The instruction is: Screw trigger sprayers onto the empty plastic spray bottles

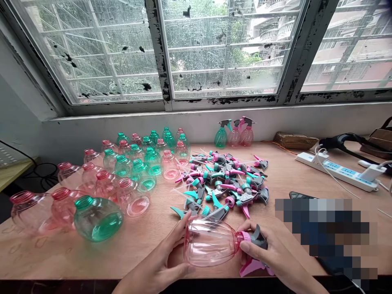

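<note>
A clear pink spray bottle (211, 243) lies sideways between my hands near the table's front edge, its neck pointing right. My left hand (167, 253) is closed around the bottle's base, thumb below and fingers behind it. At the neck, my right hand (272, 251) grips the grey-and-pink trigger sprayer (259, 239), thumb on the pink collar. The sprayer sits at the bottle's mouth, with its pink trigger hanging below; how tightly it is screwed on cannot be seen. Just beyond is a heap of loose trigger sprayers (220, 179) in grey, pink and teal.
Several headless pink and green bottles stand at left, a green bottle (98, 220) nearest. Three bottles with sprayers, one a green spray bottle (221, 136), stand by the wall. At right are a power strip (337, 171), a brown package (295, 140) and a blurred-out patch.
</note>
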`<state>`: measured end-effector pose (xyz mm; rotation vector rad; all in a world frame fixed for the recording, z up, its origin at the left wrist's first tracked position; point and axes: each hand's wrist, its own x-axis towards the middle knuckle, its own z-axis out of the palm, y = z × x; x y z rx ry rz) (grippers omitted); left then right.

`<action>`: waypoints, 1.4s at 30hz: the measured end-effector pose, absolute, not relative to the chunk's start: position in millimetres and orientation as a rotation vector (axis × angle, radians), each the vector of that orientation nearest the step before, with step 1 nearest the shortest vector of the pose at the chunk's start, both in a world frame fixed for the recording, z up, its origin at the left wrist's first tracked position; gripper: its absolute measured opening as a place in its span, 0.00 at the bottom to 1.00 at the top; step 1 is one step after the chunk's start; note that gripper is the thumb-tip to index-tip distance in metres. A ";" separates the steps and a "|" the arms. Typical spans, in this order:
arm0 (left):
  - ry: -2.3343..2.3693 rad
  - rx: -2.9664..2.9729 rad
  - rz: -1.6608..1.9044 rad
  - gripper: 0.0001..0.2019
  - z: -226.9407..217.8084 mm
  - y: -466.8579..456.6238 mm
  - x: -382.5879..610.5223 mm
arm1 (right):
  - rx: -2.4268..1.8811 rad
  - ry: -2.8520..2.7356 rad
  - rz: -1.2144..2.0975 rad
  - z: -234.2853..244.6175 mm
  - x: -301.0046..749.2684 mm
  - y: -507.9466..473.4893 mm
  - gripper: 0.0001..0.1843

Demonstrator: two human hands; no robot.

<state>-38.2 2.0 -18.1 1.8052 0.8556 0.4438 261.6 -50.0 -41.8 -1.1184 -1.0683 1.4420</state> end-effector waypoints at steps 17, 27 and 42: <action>0.820 1.757 0.478 0.42 -19.8 2.3 -37.1 | -1.094 -1.077 1.459 -42.9 263.5 -49.5 0.18; 0.796 1.728 0.477 0.42 -24.7 3.2 -40.2 | -1.091 -1.044 1.466 -43.3 262.1 -49.7 0.18; 0.742 1.680 0.493 0.41 -17.0 2.7 -37.6 | -1.123 -1.105 1.474 -56.0 266.9 -48.1 0.19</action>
